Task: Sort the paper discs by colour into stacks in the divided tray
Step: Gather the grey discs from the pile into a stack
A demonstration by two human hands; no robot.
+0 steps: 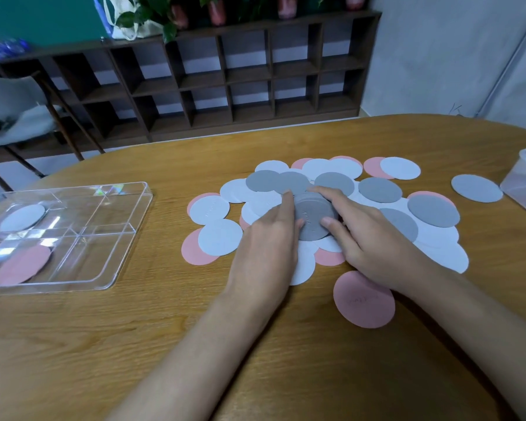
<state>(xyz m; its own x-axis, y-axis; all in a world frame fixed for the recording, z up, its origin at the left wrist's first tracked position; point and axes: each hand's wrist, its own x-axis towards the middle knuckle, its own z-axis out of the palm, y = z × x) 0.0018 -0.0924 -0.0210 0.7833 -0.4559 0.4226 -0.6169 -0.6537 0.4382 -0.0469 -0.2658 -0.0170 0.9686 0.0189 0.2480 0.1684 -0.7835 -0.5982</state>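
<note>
Grey stack [313, 217] of paper discs: round, so no long axis; lies flat, face up, faint embossed lettering on top disc. Sits mid-table [134, 344], on top of loose pile [219, 237] of overlapping white, grey and pink discs.

Left hand [268, 238] grasps stack's left edge, right hand [368, 238] its right edge; fingers and thumbs curled round rim.

Lone pink disc [364, 299] near right wrist.

Clear divided tray [119, 238] well left of pile, long axis left-right; white, pink and grey discs lie in separate compartments.
</note>
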